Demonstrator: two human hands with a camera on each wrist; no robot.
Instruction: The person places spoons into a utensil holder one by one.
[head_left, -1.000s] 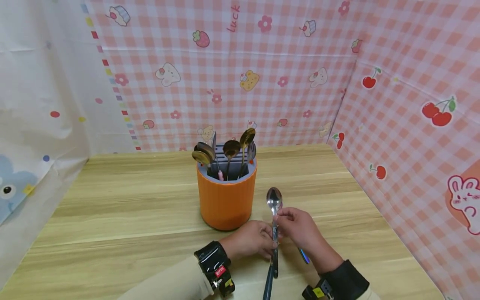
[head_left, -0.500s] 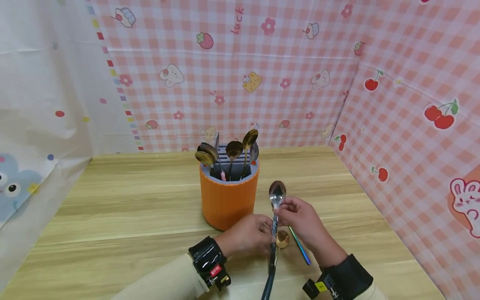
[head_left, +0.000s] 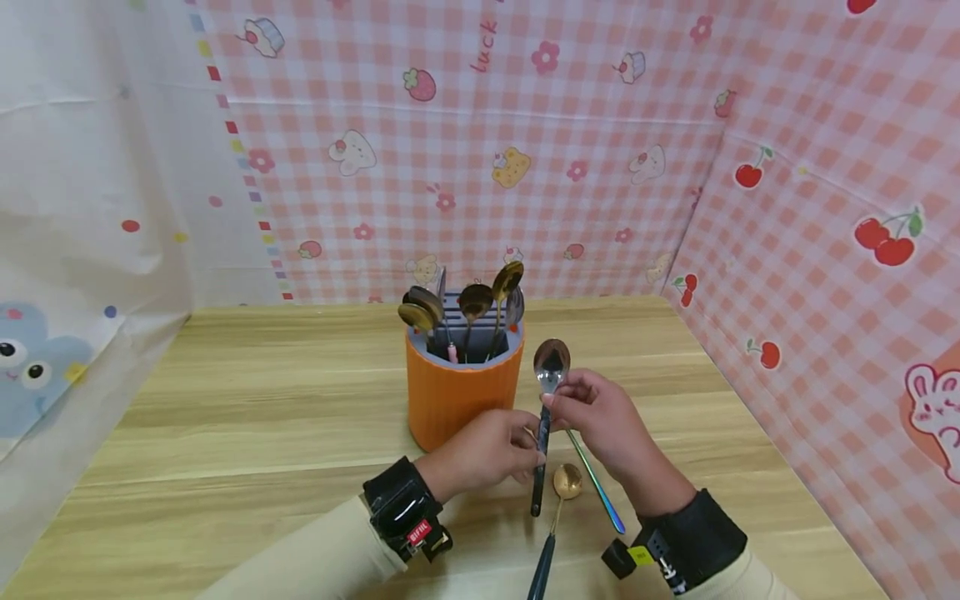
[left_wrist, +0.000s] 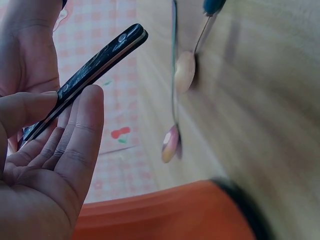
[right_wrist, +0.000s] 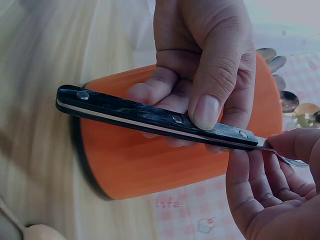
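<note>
Both hands hold one spoon (head_left: 551, 367) with a silver bowl and a dark riveted handle (right_wrist: 150, 116), bowl end up, above the table. My left hand (head_left: 483, 450) pinches the handle between thumb and fingers. The right hand (head_left: 603, 429) pinches the spoon's neck just under the bowl. Below them on the table lies a gold spoon (head_left: 567, 482) with a dark handle. Beside it is a spoon with a thin rainbow-coloured handle (head_left: 600, 487); its bowl (left_wrist: 170, 144) shows in the left wrist view.
An orange cutlery holder (head_left: 457, 400) with a grey slotted top stands just behind the left hand. Several spoons (head_left: 476, 302) stand in it, bowls up. A pink checked cloth (head_left: 450, 167) hangs behind the wooden table (head_left: 262, 417).
Both hands have lifted the dark-handled spoon up and away from the gold spoon, which now shows uncovered on the table. The camera view has shifted slightly.
</note>
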